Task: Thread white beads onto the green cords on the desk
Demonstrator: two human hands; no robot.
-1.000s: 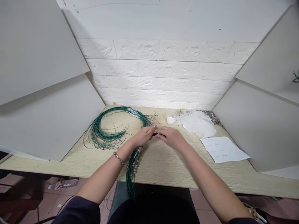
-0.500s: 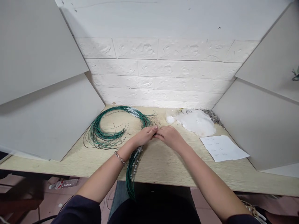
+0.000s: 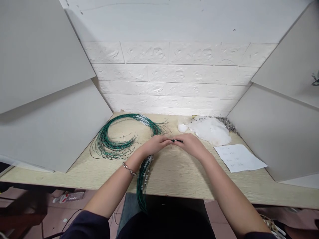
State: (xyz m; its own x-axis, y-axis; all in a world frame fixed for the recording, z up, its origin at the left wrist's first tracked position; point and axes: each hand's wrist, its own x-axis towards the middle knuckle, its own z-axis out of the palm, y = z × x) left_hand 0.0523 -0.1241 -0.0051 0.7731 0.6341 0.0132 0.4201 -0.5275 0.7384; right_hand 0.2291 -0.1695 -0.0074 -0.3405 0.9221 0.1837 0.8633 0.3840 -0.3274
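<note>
Both my hands meet above the wooden tabletop, with my left hand [image 3: 156, 145] and my right hand [image 3: 191, 146] pinching a short black wire piece [image 3: 177, 141] between their fingertips. A green wire bundle [image 3: 112, 141] with white beads lies coiled to the left of my left hand. Its strands pass beneath my left wrist and hang over the table's front edge as a beaded length [image 3: 143, 182]. A metal chain bracelet [image 3: 129, 169] circles my left wrist.
A white plastic sheet [image 3: 209, 130], a small clear bag with white contents [image 3: 182, 127], a heap of small metal pieces [image 3: 228, 124] and a handwritten paper [image 3: 238, 158] lie on the table [image 3: 174, 176]. Grey panels flank it; a white brick-pattern wall stands behind.
My hands have drawn slightly apart and shifted right. The black piece, mostly hidden between them half a second ago, now shows between my fingertips.
</note>
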